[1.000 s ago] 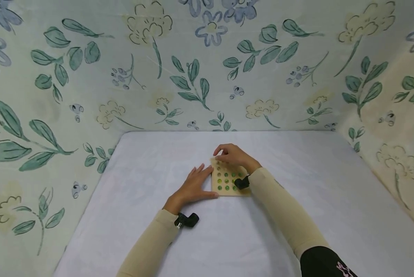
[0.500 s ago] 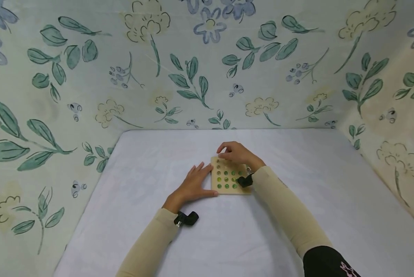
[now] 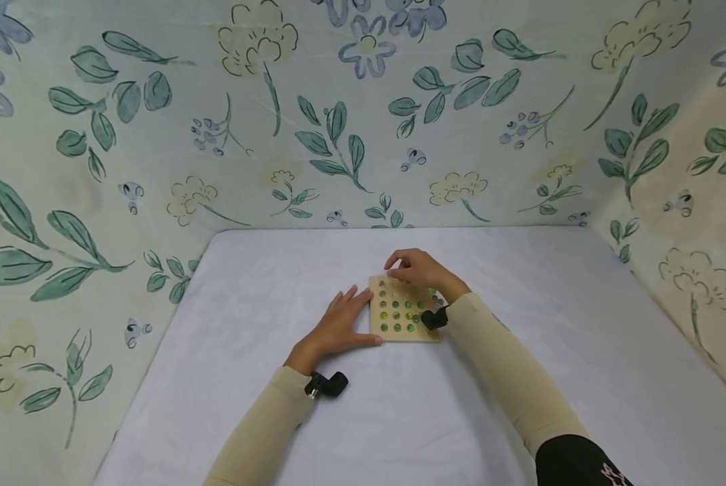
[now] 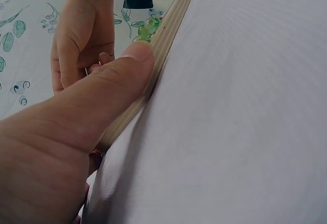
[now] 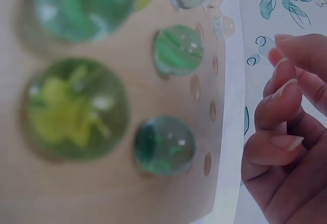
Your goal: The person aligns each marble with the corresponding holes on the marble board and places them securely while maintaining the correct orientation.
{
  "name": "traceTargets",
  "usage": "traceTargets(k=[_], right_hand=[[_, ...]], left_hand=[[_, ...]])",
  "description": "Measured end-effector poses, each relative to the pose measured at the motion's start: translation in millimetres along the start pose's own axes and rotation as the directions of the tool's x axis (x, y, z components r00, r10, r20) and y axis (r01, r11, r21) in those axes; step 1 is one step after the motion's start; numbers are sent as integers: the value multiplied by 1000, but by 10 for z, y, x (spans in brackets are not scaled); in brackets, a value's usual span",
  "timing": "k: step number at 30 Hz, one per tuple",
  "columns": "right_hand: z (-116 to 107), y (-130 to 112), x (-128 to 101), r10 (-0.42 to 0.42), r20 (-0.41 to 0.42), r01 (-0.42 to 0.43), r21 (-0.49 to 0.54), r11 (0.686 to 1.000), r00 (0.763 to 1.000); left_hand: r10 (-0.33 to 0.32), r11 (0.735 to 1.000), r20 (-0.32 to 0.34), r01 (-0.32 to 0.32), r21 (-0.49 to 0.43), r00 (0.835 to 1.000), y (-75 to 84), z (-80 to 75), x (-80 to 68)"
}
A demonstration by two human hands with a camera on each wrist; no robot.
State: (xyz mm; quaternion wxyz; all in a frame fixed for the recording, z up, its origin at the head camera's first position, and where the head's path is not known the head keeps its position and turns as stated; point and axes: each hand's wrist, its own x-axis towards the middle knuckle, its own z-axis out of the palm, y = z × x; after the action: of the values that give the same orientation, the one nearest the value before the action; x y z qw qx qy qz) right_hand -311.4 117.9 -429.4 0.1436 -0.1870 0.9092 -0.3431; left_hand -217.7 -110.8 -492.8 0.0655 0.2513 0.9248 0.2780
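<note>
A square wooden board point(image 3: 404, 309) with rows of shallow holes lies flat near the middle of the white table point(image 3: 521, 283), a little toward its far edge. Green glass marbles point(image 3: 397, 315) sit in most of the holes nearest me; the far row looks empty.

My left hand point(image 3: 339, 325) rests flat on the table against the board's left edge, fingers straight and relaxed. In the left wrist view my thumb point(image 4: 120, 78) presses along the board's thin side, steadying it — nothing is gripped.

My right hand point(image 3: 416, 268) hovers over the board's far edge, fingers curled down toward the empty far row. It is the nearer hand to those holes: they lie directly below its fingertips, while the filled rows lie back toward my wrist. In the right wrist view my fingers point(image 5: 286, 106) are bent in together above the board's far edge. I cannot tell whether they pinch a marble or hold nothing — the fingertips hide whatever might be between them.

From the head view my right hand covers the board's far right corner, and the black wrist camera point(image 3: 434, 318) blocks part of its right side, so the full count of marbles cannot be read. The nearest marbles in the right wrist view are blurred.
</note>
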Motion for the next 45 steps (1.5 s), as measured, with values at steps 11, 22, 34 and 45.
traceTargets(k=[11, 22, 34, 45], right_hand=[[-54, 129, -158, 28, -9, -29, -10, 1000, 1000], [-127, 282, -309, 46, -19, -46, -23, 999, 999], [-211, 390, -483, 77, -57, -78, -29, 996, 995], [-263, 503, -576, 107, -66, -108, -21, 994, 992]], left_hand=[[-9, 1000, -5, 9, -2, 1000, 9, 8, 2], [-26, 999, -6, 26, 20, 1000, 17, 13, 4], [-35, 999, -10, 35, 27, 999, 4, 23, 17], [-7, 1000, -23, 8, 13, 1000, 2, 20, 12]])
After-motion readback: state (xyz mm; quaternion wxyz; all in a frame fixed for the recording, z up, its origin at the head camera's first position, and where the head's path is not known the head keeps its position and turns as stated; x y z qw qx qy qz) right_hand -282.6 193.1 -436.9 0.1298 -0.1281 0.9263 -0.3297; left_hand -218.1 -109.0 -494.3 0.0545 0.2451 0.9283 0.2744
